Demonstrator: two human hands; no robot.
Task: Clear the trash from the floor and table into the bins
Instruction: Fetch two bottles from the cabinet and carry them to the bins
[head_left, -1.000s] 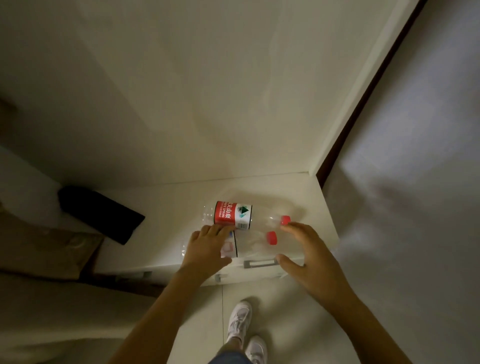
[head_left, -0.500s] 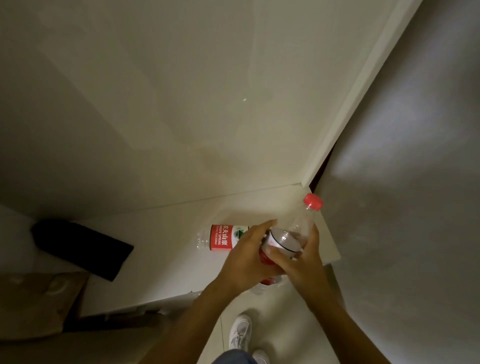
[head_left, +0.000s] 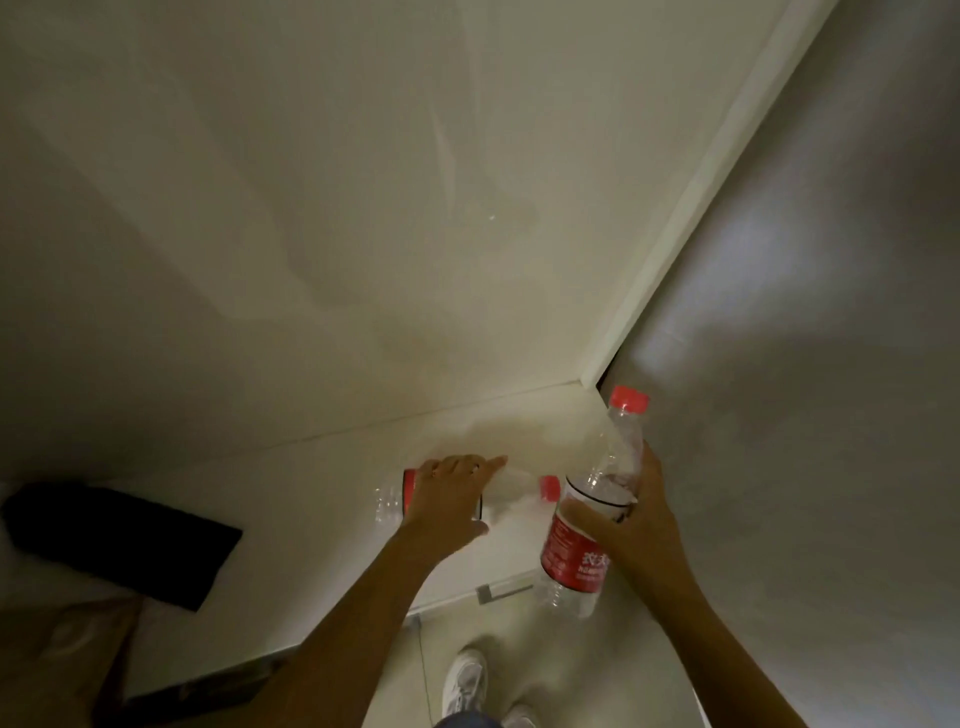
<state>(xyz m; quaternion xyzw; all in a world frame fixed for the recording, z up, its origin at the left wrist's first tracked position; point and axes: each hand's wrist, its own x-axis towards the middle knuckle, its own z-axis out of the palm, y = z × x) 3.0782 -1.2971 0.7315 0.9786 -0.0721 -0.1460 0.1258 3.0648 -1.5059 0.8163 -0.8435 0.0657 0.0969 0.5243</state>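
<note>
My right hand (head_left: 631, 525) grips an empty clear plastic bottle (head_left: 582, 551) with a red label and red cap, holding it almost upright above the table's right front corner. A second bottle (head_left: 511, 491) of the same kind lies on its side on the white table (head_left: 311, 519), cap pointing right. My left hand (head_left: 449, 496) lies over this lying bottle's red label, fingers curved around it. No bin is in view.
A flat black object (head_left: 119, 540) lies on the table's left part. A brown cardboard piece (head_left: 62, 654) sits at the lower left. A wall rises behind the table, a grey wall on the right. My white shoes (head_left: 467, 686) stand on the pale floor.
My right hand has lifted one bottle off the table and turned it upright, cap up. My left hand has let go of that bottle and moved onto the second, lying bottle.
</note>
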